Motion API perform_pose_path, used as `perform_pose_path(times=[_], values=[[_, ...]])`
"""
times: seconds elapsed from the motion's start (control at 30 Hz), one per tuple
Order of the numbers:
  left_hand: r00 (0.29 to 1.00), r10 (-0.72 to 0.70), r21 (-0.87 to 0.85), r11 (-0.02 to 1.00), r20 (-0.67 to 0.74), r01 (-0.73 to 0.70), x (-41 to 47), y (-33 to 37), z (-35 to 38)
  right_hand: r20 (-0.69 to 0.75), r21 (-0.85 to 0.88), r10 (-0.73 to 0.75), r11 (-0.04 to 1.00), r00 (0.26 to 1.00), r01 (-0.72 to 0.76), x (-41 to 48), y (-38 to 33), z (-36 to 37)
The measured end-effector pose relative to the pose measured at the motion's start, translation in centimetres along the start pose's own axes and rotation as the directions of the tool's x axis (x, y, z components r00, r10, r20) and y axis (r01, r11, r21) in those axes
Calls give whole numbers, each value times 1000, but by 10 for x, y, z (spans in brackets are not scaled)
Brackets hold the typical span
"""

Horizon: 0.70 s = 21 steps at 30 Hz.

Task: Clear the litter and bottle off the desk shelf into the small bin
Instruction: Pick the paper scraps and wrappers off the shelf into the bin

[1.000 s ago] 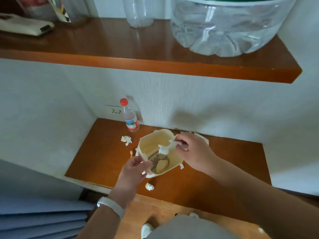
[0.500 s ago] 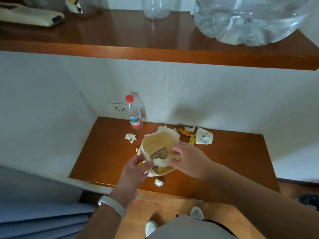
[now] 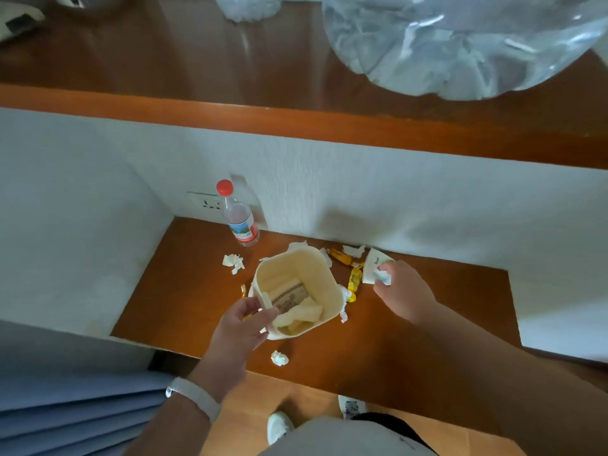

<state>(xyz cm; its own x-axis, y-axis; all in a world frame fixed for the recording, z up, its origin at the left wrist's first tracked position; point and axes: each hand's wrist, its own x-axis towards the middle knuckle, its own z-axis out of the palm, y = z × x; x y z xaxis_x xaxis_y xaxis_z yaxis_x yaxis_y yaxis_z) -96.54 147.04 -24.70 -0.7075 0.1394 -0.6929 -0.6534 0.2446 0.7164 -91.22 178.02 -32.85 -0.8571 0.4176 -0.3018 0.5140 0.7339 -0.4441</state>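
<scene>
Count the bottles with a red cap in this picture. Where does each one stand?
1. The red-capped bottle stands upright at the back left of the lower shelf, against the wall by the socket.

Brown desk shelf (image 3: 427,324), bottle (image 3: 239,218), cream bin (image 3: 316,271), tissue scraps (image 3: 279,358), yellow wrappers (image 3: 355,279), crumpled cup (image 3: 375,263).

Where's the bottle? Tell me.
The bottle stands upright at the shelf's back left, against the wall by the socket, behind the bin.
</scene>
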Motion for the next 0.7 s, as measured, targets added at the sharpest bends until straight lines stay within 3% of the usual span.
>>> perform_pose_path(times=[0.17, 0.43, 0.7], values=[[999, -4, -18, 1000, -41, 4, 0, 8, 27, -1, -15, 78, 997, 997, -78, 48, 40, 3], [995, -23, -10, 1000, -94, 22, 1, 18, 60, 114, -119, 1, 993, 993, 12, 84, 54, 20], [990, -75, -99, 993, -123, 63, 2, 21, 73, 83, -13, 68, 998, 994, -67, 83, 57, 23]])
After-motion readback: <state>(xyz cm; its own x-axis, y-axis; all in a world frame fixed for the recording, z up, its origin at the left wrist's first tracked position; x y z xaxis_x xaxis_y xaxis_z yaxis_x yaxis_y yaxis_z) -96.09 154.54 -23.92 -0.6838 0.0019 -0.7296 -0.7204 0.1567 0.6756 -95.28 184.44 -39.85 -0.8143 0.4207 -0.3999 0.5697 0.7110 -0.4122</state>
